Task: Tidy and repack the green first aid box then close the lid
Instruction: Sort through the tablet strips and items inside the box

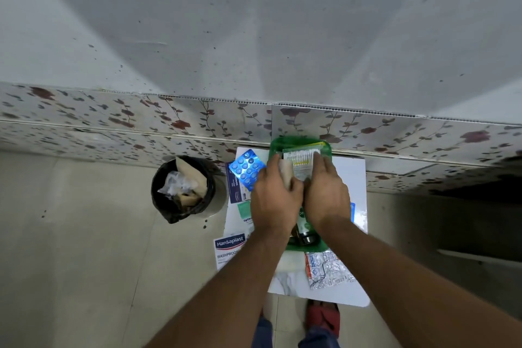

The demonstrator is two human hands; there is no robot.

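Observation:
The green first aid box (308,247) stands open on a small white table (350,167), its lid (275,147) raised at the far side. Both hands are over the box. My left hand (275,198) grips a beige bandage roll (286,172). My right hand (324,192) presses on a white packet with yellow print (302,159) that lies in the box. A green bottle with a dark cap (305,230) lies in the box under my wrists.
A blue blister strip (245,168) and a dark blue carton (236,186) lie left of the box. A Hansaplast box (228,248) overhangs the table's near left. A silver blister strip (327,268) lies near the front. A black bin (183,188) stands left on the floor.

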